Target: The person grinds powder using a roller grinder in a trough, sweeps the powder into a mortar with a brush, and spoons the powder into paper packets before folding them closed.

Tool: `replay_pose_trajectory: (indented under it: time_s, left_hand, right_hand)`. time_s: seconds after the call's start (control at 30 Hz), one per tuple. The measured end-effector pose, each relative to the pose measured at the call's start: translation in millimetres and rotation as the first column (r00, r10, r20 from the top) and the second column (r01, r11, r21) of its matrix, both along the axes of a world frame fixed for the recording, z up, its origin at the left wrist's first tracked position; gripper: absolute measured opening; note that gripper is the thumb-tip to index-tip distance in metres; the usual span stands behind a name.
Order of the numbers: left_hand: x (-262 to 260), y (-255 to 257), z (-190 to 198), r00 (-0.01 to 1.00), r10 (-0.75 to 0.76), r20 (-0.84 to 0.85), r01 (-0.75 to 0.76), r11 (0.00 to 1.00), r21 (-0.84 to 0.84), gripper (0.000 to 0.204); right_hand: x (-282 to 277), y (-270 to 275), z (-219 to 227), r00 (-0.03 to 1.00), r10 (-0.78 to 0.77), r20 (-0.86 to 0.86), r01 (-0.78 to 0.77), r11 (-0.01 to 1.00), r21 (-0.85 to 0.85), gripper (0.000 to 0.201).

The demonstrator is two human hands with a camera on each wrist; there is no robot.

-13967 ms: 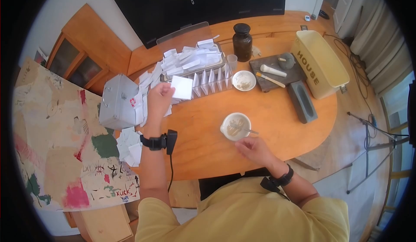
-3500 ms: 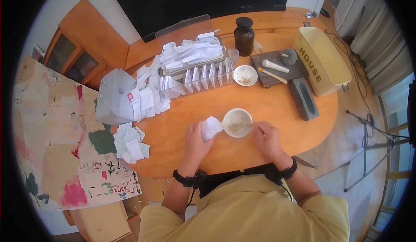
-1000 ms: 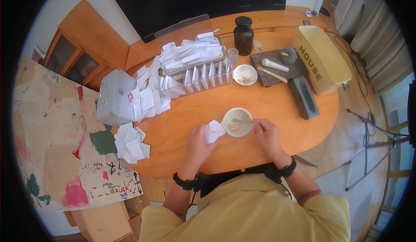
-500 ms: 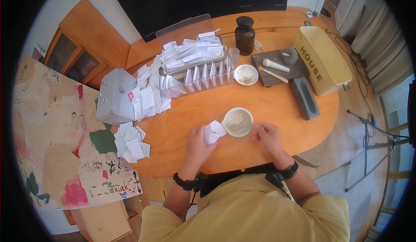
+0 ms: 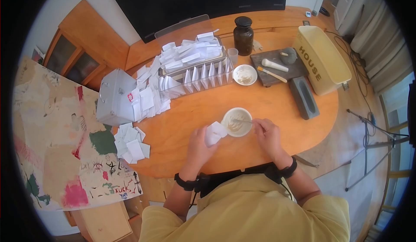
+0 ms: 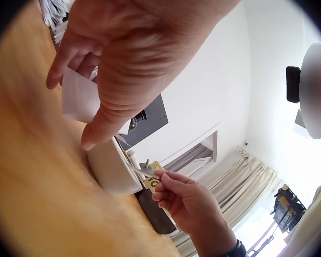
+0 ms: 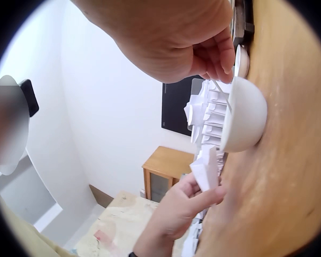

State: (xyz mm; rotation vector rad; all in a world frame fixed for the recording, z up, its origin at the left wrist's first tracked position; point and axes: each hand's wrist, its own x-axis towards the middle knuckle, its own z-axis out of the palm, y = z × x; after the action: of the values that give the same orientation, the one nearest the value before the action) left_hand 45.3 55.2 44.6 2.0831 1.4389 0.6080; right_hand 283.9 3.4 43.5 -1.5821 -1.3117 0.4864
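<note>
My left hand (image 5: 199, 146) holds a folded white paper packet (image 5: 215, 132) at the left rim of the white spouted bowl (image 5: 238, 134). Its thumb and fingers grip the packet's sides, as the right wrist view also shows, with the packet (image 7: 205, 170) upright below the bowl's lip there. Pale beige powder coats the bowl's inside. From the right, my right hand (image 5: 268, 138) pinches the end of a thin metal spatula (image 5: 242, 121) whose other end reaches into the bowl. In the right wrist view that spatula (image 7: 221, 94) slants over the bowl's rim (image 7: 230, 120).
Behind stand a clear rack (image 5: 197, 79) of upright packets and a heap of loose ones (image 5: 190, 53). A silver case (image 5: 116, 98) is at left. To the right lie a powdery dish (image 5: 245, 80), brush (image 5: 272, 74), pestle (image 5: 275, 65), grey trough (image 5: 303, 98) and yellow HOUSE bin (image 5: 308, 64).
My left hand has come from beside the rack to the bowl, its flat packet now opened out. My right hand has taken the spatula. Lately the packet has tipped slightly toward the bowl.
</note>
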Motion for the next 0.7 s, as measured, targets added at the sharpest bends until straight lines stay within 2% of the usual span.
replay_pose_trajectory:
  time_s: [0.03, 0.13, 0.23, 0.33, 0.43, 0.53, 0.63, 0.7]
  left_hand:
    - [-1.6, 0.2, -0.3, 1.000, -0.003, -0.010, 0.003, 1.000, 0.000, 0.064]
    - [-4.6, -0.7, -0.6, 0.999, 0.002, -0.033, -0.002, 1.000, 0.007, 0.065]
    - [-4.0, -1.1, 0.7, 0.999, 0.001, -0.043, -0.001, 1.000, 0.011, 0.065]
    - [-3.9, -0.5, 0.9, 0.999, 0.001, -0.045, 0.000, 1.000, 0.007, 0.065]
    - [-3.7, 0.0, 0.8, 0.998, -0.003, -0.055, 0.003, 1.000, 0.006, 0.065]
    - [-2.3, -0.7, 1.4, 0.998, -0.009, -0.058, 0.010, 1.000, 0.014, 0.065]
    - [1.9, -2.0, 1.0, 0.999, -0.031, -0.036, 0.031, 0.999, 0.010, 0.065]
    - [4.3, -2.7, 1.5, 0.999, -0.044, -0.021, 0.044, 0.999, 0.004, 0.065]
  right_hand:
    - [1.3, 0.6, -2.4, 0.997, -0.002, 0.077, 0.002, 1.000, -0.005, 0.011]
    - [-0.1, -2.9, -4.2, 0.993, 0.011, 0.116, -0.009, 1.000, -0.018, 0.011]
    - [-7.9, -4.0, -18.2, 0.999, 0.012, -0.032, -0.011, 1.000, 0.020, 0.011]
    - [-9.5, -6.7, -11.2, 0.895, -0.067, -0.440, -0.065, 0.958, -0.278, 0.014]
    - [-5.8, -5.3, -14.6, 0.765, -0.110, -0.635, -0.112, 0.947, -0.300, 0.017]
    - [-3.5, -6.8, -8.7, 0.704, -0.070, -0.707, -0.135, 0.964, -0.230, 0.015]
    - [-14.7, -10.4, 6.4, 0.889, 0.040, -0.455, -0.084, 0.993, -0.078, 0.011]
    - [-17.5, -10.5, 15.1, 0.977, 0.182, -0.114, -0.172, 0.981, 0.096, 0.010]
